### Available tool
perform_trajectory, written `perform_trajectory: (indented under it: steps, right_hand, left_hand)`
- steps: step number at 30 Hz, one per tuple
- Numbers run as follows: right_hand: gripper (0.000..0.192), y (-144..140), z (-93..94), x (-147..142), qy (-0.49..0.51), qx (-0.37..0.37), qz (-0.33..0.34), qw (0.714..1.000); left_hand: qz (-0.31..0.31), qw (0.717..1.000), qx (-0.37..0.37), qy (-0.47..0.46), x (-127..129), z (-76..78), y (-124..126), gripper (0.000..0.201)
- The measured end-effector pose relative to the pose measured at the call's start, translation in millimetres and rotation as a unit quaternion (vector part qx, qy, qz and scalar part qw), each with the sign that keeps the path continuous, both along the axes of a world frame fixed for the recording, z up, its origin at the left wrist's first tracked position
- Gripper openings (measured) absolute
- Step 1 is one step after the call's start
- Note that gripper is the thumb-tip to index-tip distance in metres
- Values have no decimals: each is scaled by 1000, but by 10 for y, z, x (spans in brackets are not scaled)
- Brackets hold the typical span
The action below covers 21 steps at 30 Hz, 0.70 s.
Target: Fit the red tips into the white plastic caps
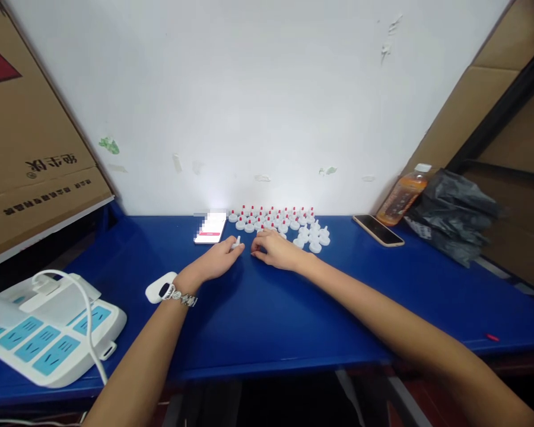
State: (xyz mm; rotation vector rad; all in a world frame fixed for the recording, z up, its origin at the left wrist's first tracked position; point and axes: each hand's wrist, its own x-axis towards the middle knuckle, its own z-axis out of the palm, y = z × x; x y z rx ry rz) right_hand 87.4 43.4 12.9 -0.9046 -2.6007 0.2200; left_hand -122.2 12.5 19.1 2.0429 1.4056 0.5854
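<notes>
On a blue table (pixel 293 308), the left hand (pixel 218 259) pinches a small white cap (pixel 236 242); the right hand (pixel 273 249), fingers curled, apparently touches the red-tipped caps (pixel 276 218).

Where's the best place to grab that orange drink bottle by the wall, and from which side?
Grip the bottle around its mid body, coming from the left front. It leans right toward the black bag, which blocks that side, and the wall is close behind. The phone lies flat in front, so reach over it.
</notes>
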Motion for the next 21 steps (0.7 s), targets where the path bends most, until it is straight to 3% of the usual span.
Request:
perform_trajectory:
  steps: [5,14,21]
  right_hand:
    - [7,-89,-12,92,14,-4,0,1000]
    - [13,-353,156,215,-19,-31,-14,999]
    - [4,-365,87,299,26,-62,-26,997]
  left_hand:
    - [3,999,35,25,77,18,-27,35]
    - [6,999,35,25,248,53,-122,34]
    - [-11,999,44,7,362,17,-144,32]
